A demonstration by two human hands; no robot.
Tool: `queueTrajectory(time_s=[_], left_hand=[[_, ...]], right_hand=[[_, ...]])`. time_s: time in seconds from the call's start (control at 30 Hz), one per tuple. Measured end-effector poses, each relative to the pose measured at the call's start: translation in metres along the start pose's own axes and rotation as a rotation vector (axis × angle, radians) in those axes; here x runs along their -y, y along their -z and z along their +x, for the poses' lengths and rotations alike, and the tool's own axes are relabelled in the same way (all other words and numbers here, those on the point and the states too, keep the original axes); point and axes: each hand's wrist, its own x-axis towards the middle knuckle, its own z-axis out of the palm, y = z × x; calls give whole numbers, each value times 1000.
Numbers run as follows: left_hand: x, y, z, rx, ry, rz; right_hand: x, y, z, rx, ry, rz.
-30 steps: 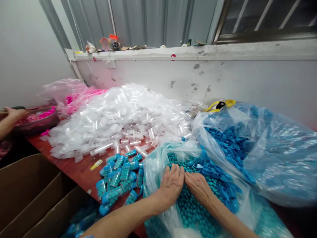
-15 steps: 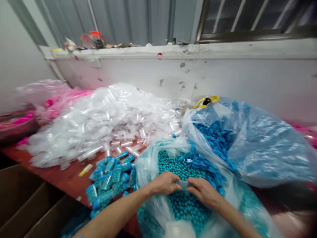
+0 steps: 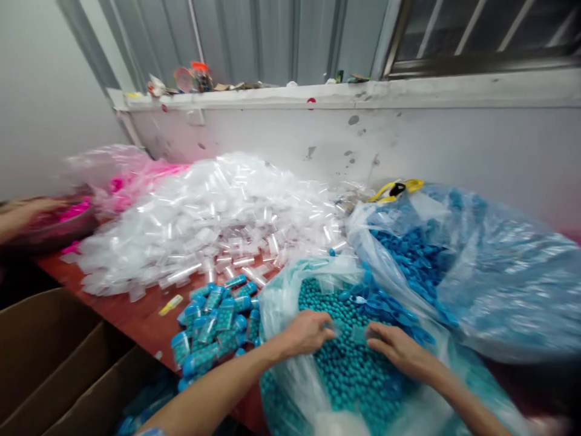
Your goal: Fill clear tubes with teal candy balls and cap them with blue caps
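Observation:
Over an open plastic bag (image 3: 284, 297) of teal beads (image 3: 349, 369), my left hand (image 3: 308, 332) is closed in a pinch on a small clear plastic tube (image 3: 336, 329), blurred by motion. Just to its right, my right hand (image 3: 399, 348) pinches another clear plastic tube (image 3: 360, 335), through which the teal shows. A gap lies between the two tubes. Blue plastic pieces (image 3: 385, 306) rest on the beads behind my right hand. Left of the bag lies a pile of bead-filled tubes with blue caps (image 3: 218, 327).
A large heap of clear tubes (image 3: 204, 212) covers the red table (image 3: 131, 318). Another bag (image 3: 499, 272) holds blue pieces. A cardboard box (image 3: 49, 357) stands at front left. Another person's hand (image 3: 36, 209) reaches over a bowl (image 3: 68, 233) of pink pieces.
My hands have drawn slightly apart, opening a gap between the clear pieces they hold. The view has shifted left, and another person's hand has appeared at the bowl.

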Motion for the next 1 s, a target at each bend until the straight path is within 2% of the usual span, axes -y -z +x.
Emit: queueTrajectory(time_s=[0.1,0.2,0.3,0.37,0.43,0.5,0.57,0.63,0.73,0.77,0.8,0.87,0.93,1.0], left_hand=[[8,2,11,-59,28,-37],[7,1,29,-115,56,-58],[-5,2,37,-247,114,-7],[-16,0,32,-303,90,105],[-24,-5,20,-198,-35,190],[-26,-14,8,28,-151,185],[-24,-23,0,185,-164,163],[-20,-26,-4,221,-123,180],[-19,-24,-3,252,-108,203],[-20,-24,-2,275,-99,196],[-22,-24,0,300,-82,179],[-29,-31,4,334,-33,122],[-37,-44,12,340,17,53],[-43,-58,23,330,66,-10]], right_hand=[[-1,8,-4,-43,-107,140],[0,6,-5,-43,-130,239],[6,1,-6,-77,-101,156],[13,-4,-8,-122,-81,22],[20,-14,-10,-149,-56,-68],[27,-25,-13,-144,-20,-76],[29,-31,-16,-94,28,-41],[26,-26,-21,-87,50,-8],[15,-2,-33,-244,8,-68],[11,7,-38,-257,-2,-128],[9,13,-43,-235,-6,-209],[6,16,-50,-114,1,-401],[5,7,-53,-12,-11,-575],[5,-6,-51,7,-50,-677]])
